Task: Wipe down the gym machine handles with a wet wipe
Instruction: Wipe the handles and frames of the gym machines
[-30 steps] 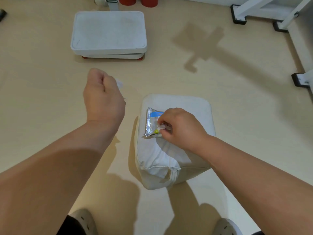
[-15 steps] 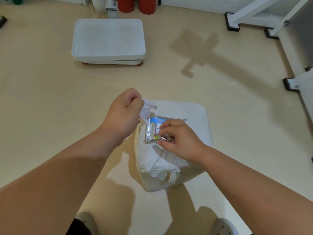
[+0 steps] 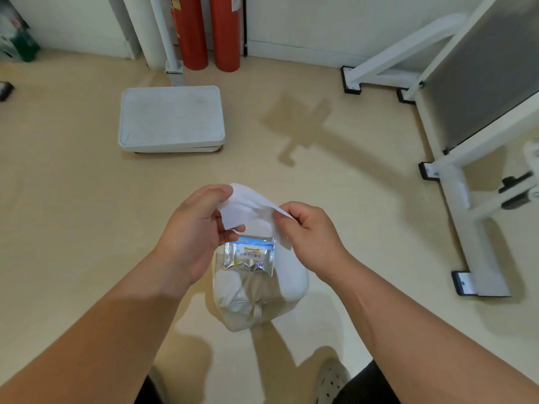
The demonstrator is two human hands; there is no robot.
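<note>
Two hands: the left hand (image 3: 192, 237) and the right hand (image 3: 309, 237) each pinched one end of the wet wipe (image 3: 248, 207) between thumb and curled fingers.
Wet wipe: it hung in the air between the hands, partly spread, just above the wipe packet (image 3: 249, 255).
Weight: it looked very light, so it would need almost no lifting force.
Stiffness: it was soft and limp, sagging and creasing between the two pinches, and would likely drape round a bar.
Surface: it was probably damp and a little clingy, and thin enough to tear if pulled hard.
Where to hold: bunching it in one palm looked better than keeping it by the edges.
Wipe packet: a crinkled foil pack lay on the white cushion (image 3: 291, 278), with neither hand on it.
Gym machine: its white frame (image 3: 455, 182) stood well apart to the right, and I could not pick out the handles.
</note>
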